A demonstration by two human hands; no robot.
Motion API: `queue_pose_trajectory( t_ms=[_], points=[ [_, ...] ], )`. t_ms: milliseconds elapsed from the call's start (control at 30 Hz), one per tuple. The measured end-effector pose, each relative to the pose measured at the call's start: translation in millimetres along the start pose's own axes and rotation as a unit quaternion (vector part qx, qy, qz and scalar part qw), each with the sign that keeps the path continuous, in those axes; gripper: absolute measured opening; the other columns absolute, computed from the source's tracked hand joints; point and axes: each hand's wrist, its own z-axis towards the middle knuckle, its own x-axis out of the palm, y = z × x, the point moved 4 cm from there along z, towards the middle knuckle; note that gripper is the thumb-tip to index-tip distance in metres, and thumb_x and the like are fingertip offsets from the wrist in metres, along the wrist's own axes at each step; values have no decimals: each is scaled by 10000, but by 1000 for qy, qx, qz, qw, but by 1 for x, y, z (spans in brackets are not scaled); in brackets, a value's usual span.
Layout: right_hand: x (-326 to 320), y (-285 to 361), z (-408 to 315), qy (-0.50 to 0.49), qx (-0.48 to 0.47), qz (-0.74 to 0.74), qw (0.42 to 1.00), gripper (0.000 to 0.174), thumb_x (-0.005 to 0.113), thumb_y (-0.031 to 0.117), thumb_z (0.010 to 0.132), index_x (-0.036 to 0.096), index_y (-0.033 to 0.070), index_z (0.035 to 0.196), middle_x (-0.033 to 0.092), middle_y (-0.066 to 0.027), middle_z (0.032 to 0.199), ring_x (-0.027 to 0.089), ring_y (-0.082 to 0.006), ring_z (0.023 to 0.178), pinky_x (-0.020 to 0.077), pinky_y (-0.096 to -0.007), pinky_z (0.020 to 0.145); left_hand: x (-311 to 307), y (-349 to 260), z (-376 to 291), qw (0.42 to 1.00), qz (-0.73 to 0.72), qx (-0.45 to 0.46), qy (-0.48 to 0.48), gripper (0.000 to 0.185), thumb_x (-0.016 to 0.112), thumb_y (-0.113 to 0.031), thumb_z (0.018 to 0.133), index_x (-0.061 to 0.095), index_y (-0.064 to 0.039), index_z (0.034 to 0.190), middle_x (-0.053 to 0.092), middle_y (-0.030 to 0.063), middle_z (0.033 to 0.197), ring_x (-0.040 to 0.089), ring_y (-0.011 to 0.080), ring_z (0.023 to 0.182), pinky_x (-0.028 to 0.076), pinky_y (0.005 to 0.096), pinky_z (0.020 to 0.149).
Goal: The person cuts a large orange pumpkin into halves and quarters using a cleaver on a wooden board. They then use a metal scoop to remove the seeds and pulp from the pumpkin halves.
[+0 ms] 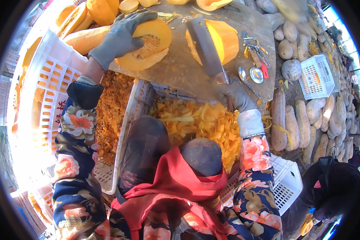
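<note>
My left hand (pixel 118 40), in a grey glove, rests on a peeled pumpkin piece (pixel 160 34) with its fingers spread over the top edge. The cut face shows stringy, seedy flesh in the middle. My right hand (pixel 240 96), also gloved, grips the handle of a broad-bladed knife (pixel 204 49). Its dark blade stands across a second peeled pumpkin piece (pixel 227 39); whether it touches the flesh I cannot tell. Both pieces lie on a worn board (pixel 180 64). To the right on the board are a peeler (pixel 252 45), a spoon (pixel 242 73) and a round metal lid-like object (pixel 256 75).
Orange peelings (pixel 210 126) fill a crate below the board, with pumpkin pulp (pixel 112 117) to its left. A white plastic crate (pixel 52 87) stands at left. Whole pumpkins (pixel 292 123) cover the ground at right, around another white crate (pixel 316 78). A person (pixel 327 186) in dark clothes is at lower right.
</note>
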Motion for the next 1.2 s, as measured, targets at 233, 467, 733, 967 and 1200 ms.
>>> queue_pose_trajectory(
  t_ms=[233,467,733,967,1200],
  points=[
    [13,20,1,2,-28,352,936,103,595,130,871,491,127,871,369,52,556,337,-69,398,271,-231,362,6,18,-17,999,52,12,-11,761,654,-28,629,448,-149,1352,455,110,1400,382,303,1324,243,444,1145],
    [6,11,5,-49,-38,315,947,201,672,148,819,585,26,953,556,4,698,513,-91,537,423,-250,463,12,19,-20,997,52,7,-62,830,706,-78,639,378,-148,1399,420,124,1413,392,321,1304,285,450,1113],
    [8,15,0,-72,-41,314,946,192,635,153,841,557,39,976,544,-4,665,503,-105,488,414,-252,420,5,21,-42,980,103,-157,-66,794,732,-117,683,381,-146,1395,399,172,1384,440,378,1236,406,438,1015],
    [16,27,-4,-38,-27,329,943,167,607,183,863,509,99,757,395,41,535,360,-86,373,264,-246,328,-1,34,-64,981,26,-145,-129,760,713,-54,678,412,-132,1371,406,185,1383,419,395,1257,410,431,1025],
    [17,21,0,-6,-20,340,940,106,591,152,875,488,150,899,389,44,577,344,-80,396,288,-235,357,18,32,-57,975,-51,-112,-186,731,716,-87,692,432,-87,1365,428,178,1402,377,356,1323,375,420,1067]
  ],
)
